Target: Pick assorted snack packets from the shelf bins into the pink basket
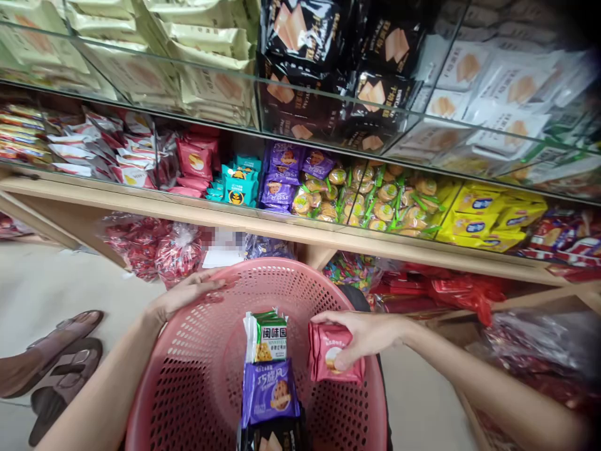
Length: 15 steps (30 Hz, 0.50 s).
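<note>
A round pink plastic basket [176, 382] with holes in its wall stands in front of me. My left hand [190, 293] is closed over its far left rim. In my right hand [354, 338], a red snack packet [326, 341] is pinched between thumb and fingers, inside the basket's right side. Beside it lie a green and white snack packet [267, 338], a purple cookie packet [270, 391] and a black packet [275, 435], lined up down the basket's middle.
A low wooden shelf [300, 228] holds snacks in glass compartments, including red packets [195, 156] and yellow packets [483, 213]. Larger bags [300, 31] fill the tier above. Plastic bags of goods [178, 254] sit underneath. A person's sandalled feet [66, 338] are at left.
</note>
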Motion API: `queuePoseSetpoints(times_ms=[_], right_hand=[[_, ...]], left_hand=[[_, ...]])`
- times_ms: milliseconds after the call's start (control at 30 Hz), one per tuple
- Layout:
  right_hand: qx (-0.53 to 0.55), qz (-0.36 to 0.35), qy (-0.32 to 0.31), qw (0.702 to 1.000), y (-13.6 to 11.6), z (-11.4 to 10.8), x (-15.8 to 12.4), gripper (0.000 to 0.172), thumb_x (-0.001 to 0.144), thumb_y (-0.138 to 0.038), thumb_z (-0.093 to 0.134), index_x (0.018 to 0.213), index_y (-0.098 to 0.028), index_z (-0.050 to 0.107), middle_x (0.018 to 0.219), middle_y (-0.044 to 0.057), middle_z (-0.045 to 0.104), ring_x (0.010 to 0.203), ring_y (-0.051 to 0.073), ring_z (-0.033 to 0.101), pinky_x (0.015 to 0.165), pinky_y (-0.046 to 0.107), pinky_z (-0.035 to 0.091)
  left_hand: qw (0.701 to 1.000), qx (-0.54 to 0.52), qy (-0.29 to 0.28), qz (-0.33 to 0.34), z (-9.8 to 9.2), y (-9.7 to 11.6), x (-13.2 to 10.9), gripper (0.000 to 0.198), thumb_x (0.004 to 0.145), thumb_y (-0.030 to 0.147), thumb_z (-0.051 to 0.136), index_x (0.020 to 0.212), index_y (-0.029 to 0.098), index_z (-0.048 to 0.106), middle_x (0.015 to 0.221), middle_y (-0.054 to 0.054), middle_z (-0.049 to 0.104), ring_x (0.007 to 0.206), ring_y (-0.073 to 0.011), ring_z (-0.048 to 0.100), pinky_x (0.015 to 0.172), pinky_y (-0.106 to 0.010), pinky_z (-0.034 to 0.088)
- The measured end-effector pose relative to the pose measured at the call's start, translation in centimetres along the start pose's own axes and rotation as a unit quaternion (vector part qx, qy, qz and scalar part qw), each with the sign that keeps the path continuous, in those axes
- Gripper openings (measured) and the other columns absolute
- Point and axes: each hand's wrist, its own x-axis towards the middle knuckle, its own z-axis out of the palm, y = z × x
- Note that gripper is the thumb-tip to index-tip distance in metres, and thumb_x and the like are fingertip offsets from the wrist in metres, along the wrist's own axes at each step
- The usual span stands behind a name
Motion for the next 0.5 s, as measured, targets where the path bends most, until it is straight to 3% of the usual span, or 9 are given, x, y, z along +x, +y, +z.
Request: queuePoseSetpoints(times_ms=[167, 367, 500], right_hand=[[-0.113, 0.03, -0.145, 0.983, -0.2, 0.6, 3.2, 0.106, 0.048, -0.048, 0.08, 0.138, -0.014, 0.036, 0.142, 0.014, 0.042, 0.127, 0.029, 0.043, 0.106, 0.034, 0.033], [-0.069, 0.013, -0.166, 0.984, 1.4, 2.3, 6.9, 0.094, 0.032, -0.038, 0.086, 0.119, -0.015, 0.058, 0.126, 0.007, 0.059, 0.119, 0.027, 0.052, 0.102, 0.032, 0.038], [-0.001, -0.035, -0.22, 0.975, 2.5, 3.2, 8.0, 0.079, 0.031, -0.033, 0.087, 0.105, -0.017, 0.065, 0.112, 0.001, 0.067, 0.112, 0.023, 0.057, 0.099, 0.03, 0.043]], left_hand=[[1.0, 0.002, 0.002, -0.005, 0.5, 0.3, 0.1, 0.054, 0.073, 0.044, 0.07, 0.121, 0.02, 0.059, 0.129, -0.011, 0.057, 0.122, -0.0306, 0.049, 0.107, -0.042, 0.036], [1.0, 0.009, 0.008, -0.012, 0.8, 0.6, -0.2, 0.055, 0.075, 0.043, 0.068, 0.123, 0.019, 0.057, 0.127, -0.011, 0.059, 0.121, -0.0313, 0.05, 0.107, -0.044, 0.036], [1.0, 0.012, 0.011, -0.011, 0.8, 0.6, 0.0, 0.053, 0.074, 0.043, 0.069, 0.121, 0.02, 0.059, 0.128, -0.009, 0.058, 0.123, -0.0306, 0.048, 0.108, -0.042, 0.035]])
